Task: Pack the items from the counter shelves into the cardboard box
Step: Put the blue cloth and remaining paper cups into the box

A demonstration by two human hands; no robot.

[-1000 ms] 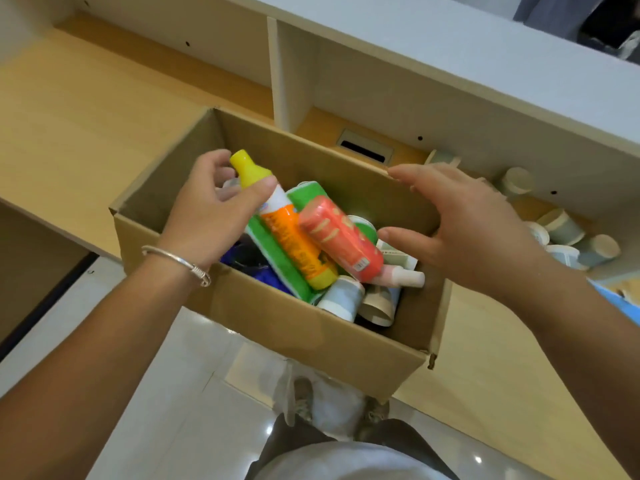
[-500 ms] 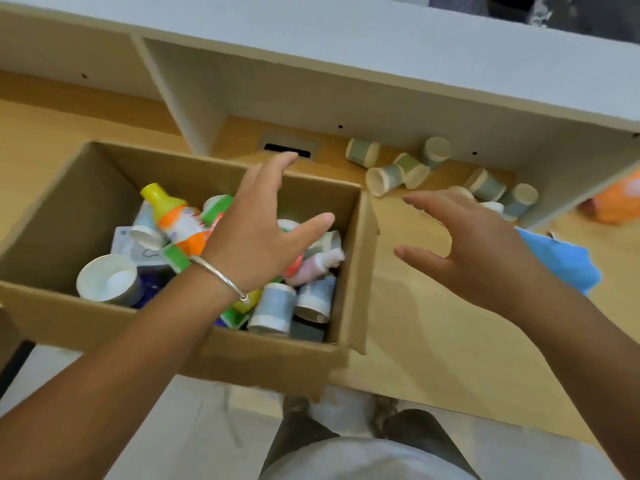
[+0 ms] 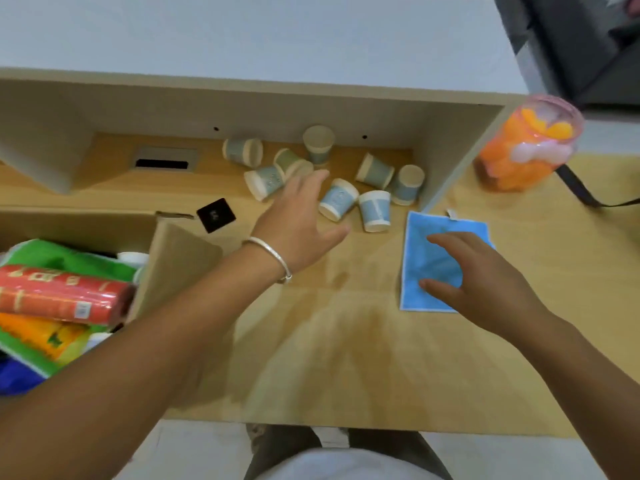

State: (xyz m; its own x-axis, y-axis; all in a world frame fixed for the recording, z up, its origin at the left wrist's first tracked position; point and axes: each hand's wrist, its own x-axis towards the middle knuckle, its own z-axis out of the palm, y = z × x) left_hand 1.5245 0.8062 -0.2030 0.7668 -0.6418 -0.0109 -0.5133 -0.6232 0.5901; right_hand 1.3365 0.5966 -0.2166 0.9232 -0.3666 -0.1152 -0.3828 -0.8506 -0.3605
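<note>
Head view: our left hand [image 3: 298,223] spread above paper cups [image 3: 337,203]; right hand [image 3: 485,285] spread over blue cloth [image 3: 429,258].

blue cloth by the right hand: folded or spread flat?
Spread flat: the blue cloth lies open on the counter, straight edges visible, right hand over it.

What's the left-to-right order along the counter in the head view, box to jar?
cardboard box → black square tag → left hand reaching for the paper cups → blue cloth under the right hand → orange jar.
</note>
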